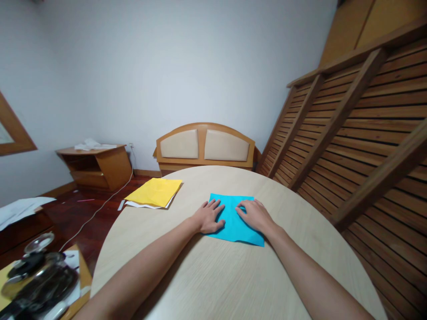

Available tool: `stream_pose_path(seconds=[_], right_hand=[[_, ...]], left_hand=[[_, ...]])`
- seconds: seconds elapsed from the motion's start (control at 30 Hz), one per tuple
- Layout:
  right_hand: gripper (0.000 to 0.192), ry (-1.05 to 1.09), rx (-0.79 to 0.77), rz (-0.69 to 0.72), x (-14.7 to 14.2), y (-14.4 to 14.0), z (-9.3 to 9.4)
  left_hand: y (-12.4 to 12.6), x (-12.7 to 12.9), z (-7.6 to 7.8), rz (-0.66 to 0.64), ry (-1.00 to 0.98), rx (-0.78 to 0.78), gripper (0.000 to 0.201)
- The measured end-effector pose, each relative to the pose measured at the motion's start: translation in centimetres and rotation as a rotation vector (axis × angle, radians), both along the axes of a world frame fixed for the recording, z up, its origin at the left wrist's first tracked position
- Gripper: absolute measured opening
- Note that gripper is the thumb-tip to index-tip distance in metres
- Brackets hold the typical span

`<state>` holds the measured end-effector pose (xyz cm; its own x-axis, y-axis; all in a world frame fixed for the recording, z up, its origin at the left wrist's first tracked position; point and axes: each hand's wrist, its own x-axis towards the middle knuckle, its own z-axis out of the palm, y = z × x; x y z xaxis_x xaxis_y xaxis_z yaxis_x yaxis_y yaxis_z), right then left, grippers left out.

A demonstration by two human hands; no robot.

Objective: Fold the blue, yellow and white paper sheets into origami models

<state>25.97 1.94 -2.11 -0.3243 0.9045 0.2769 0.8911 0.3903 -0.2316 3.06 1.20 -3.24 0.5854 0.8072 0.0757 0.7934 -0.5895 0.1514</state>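
On the round table [233, 284] lies one blue paper sheet [233, 220], near its far middle. Two hands rest flat on this sheet: the left hand [209, 216] on its left edge, the right hand [255, 214] on its right part, both with fingers spread, gripping nothing. To the left of the blue sheet lies one yellow sheet [154, 192] on white paper.

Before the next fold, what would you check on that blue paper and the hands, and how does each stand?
1. Blue paper lies flat on the table: ok.
2. Left hand presses its left edge: ok.
3. Right hand presses its right part: ok.
4. Paper clear of the table edge: ok.
5. Yellow paper lies apart from the blue: ok.
6. Crease under the hands is sharp: cannot tell.
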Motion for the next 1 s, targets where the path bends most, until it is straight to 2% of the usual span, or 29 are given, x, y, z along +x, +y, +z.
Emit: stream_pose_path(seconds=[0.1,0.2,0.33,0.4,0.47,0.63,0.73,0.87,0.93,1.0], right_hand=[[0.046,0.021,-0.019,0.003,-1.8,-0.6,-0.3],[0.058,-0.012,-0.169,-0.010,-2.7,-0.7,-1.3],[0.060,-0.074,-0.241,0.046,-2.7,-0.7,-2.1],[0.060,-0.087,-0.234,0.072,-2.9,-0.9,-2.1],[0.061,-0.088,-0.230,0.087,-3.2,-1.0,-2.0],[0.070,-0.099,-0.215,0.076,-2.9,-0.6,-2.0],[0.070,-0.144,-0.209,0.039,-1.3,0.2,-2.3],[0.074,-0.172,-0.210,-0.083,0.5,0.7,-2.3],[0.070,-0.197,-0.145,-0.099,0.6,0.4,-2.0],[0.064,-0.214,-0.022,-0.044,0.1,-0.2,-1.6]], left_hand=[[-0.9,0.8,0.5,-0.022,0.049,0.059,0.073],[-1.1,1.1,0.9,-0.034,0.051,0.121,0.071],[-0.4,1.3,1.2,0.021,-0.009,0.157,0.041],[0.1,1.4,0.9,0.081,-0.043,0.148,0.038],[0.5,1.6,0.3,0.104,-0.067,0.124,0.039],[0.8,1.8,-1.1,0.109,-0.066,-0.043,0.061],[0.7,1.9,-1.1,0.123,-0.034,-0.069,0.065],[0.6,2.0,-0.8,0.145,-0.016,-0.064,0.067],[0.6,2.1,-0.8,0.150,-0.011,-0.055,0.067],[0.6,2.1,-1.0,0.155,-0.009,-0.044,0.067]])
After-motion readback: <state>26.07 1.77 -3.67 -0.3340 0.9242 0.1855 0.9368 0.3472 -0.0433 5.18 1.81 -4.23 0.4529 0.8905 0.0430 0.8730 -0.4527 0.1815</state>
